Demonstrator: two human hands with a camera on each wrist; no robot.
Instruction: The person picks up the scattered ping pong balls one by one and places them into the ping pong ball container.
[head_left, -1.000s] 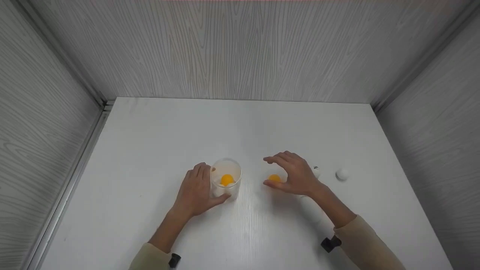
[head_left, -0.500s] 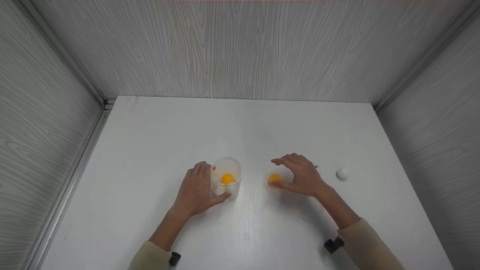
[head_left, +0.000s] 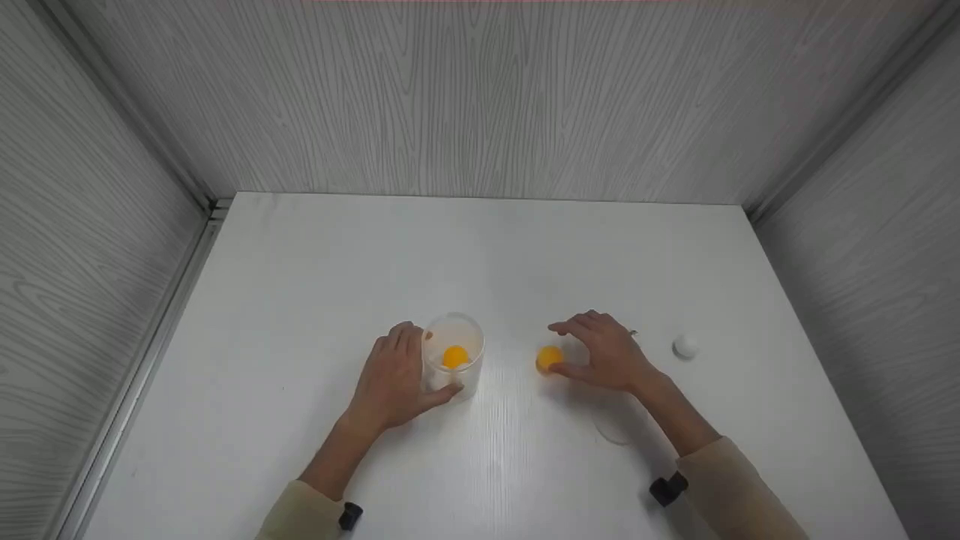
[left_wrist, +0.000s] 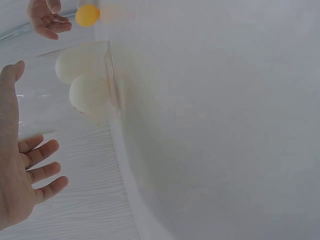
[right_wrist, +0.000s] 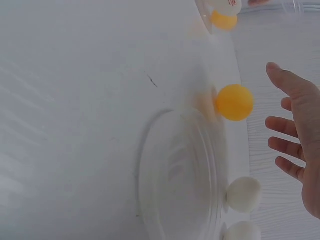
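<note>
- Left hand [head_left: 394, 379] — cupped against the 9 o'clock side of the cup [head_left: 453, 358], thumb hooked round its near wall, fingers only lightly curved on the far side; a steadying hold rather than a firm grip.
- Cup — clear plastic, upright near the table's [head_left: 315, 262] middle; an orange ball [head_left: 454, 356] shows inside, with white balls [left_wrist: 82, 80] seen lower down through the wall.
- Right hand [head_left: 607, 352] — fingers spread and arched, thumb and fingertips around the loose orange ball [head_left: 549, 358] at the cup's 3 o'clock; whether they already touch it I cannot tell, and it appears not yet pinched.
- White ball [head_left: 684, 346] — well off at the right hand's 3 o'clock, lying free.
- Risk: the loose orange ball is light and round — a glancing fingertip could likely send it rolling toward the cup or off toward the table's edge.
- Risk: the cup looks light; a nudge from the left thumb could tip it and spill the balls inside.
</note>
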